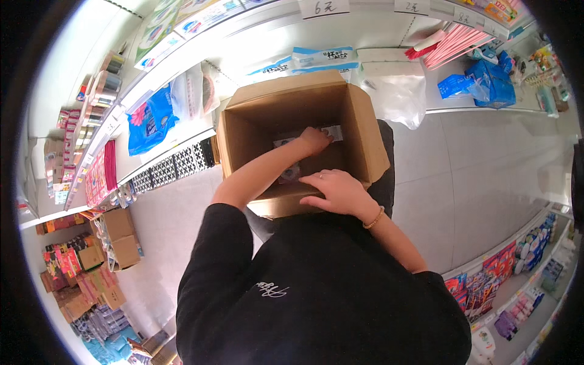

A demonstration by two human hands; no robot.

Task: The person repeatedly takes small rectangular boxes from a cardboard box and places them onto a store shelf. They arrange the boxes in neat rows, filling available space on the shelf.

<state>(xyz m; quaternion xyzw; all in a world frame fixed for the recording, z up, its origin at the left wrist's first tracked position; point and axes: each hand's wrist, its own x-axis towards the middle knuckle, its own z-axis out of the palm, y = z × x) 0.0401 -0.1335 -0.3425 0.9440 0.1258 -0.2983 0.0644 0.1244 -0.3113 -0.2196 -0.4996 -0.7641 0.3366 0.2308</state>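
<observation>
An open cardboard box [292,84] stands before me with its flaps spread outward. My left hand [315,140] reaches down inside, its fingers at the end of a small white packet [336,132]; whether they grip it is hard to see. More small clear-and-white packages [290,172] lie on the box floor, partly behind my left forearm. Over the box's near edge, my right hand [340,191] is spread, thumb apart from the fingers and nothing in it. A beaded bracelet [375,218] circles the right wrist.
Under the box is a dark seat-like support [387,146]. Behind stands a shelf with blue-and-white packs [323,56], a clear plastic bag [399,91] and a blue package [492,84]. A blue bag [153,121] lies on the left shelf. Cartons [119,239] sit on the floor.
</observation>
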